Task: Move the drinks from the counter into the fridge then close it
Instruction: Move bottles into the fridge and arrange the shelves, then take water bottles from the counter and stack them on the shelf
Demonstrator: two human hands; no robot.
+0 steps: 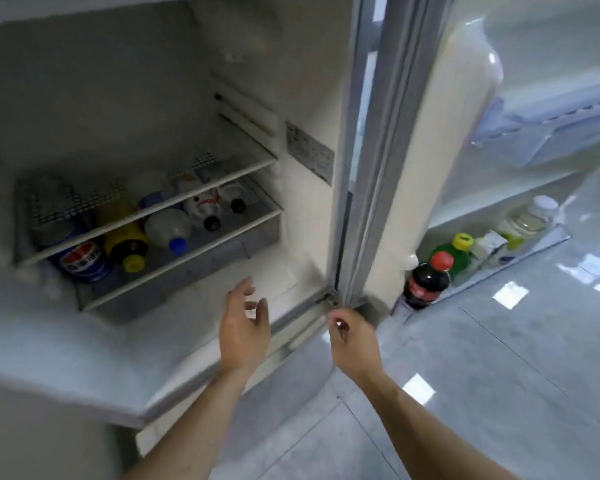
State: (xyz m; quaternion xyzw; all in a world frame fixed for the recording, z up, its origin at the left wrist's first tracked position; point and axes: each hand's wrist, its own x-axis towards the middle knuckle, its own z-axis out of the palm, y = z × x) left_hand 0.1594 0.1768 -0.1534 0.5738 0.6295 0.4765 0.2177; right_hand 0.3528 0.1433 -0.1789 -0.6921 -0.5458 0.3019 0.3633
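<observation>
**Drinks shelved, door still open**

Bottles (174, 230) lie in the fridge (291, 81) wire basket; more stand in the open door (465, 133) rack. The left hand (245, 327) is spread and empty; the right hand (352, 341) seems loosely curled, holding nothing. Stocking looks finished, closing remains.

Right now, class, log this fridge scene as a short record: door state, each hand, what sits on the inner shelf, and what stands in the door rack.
fridge door: open, swung to the right
left hand: open, empty, in front of the fridge floor
right hand: fingers curled near the door's lower hinge corner; any grip unclear
inner shelf: bottles lying on their sides, one with a yellow cap, one with a blue cap
door rack: upright cola bottle, red cap; green bottle, yellow cap
</observation>
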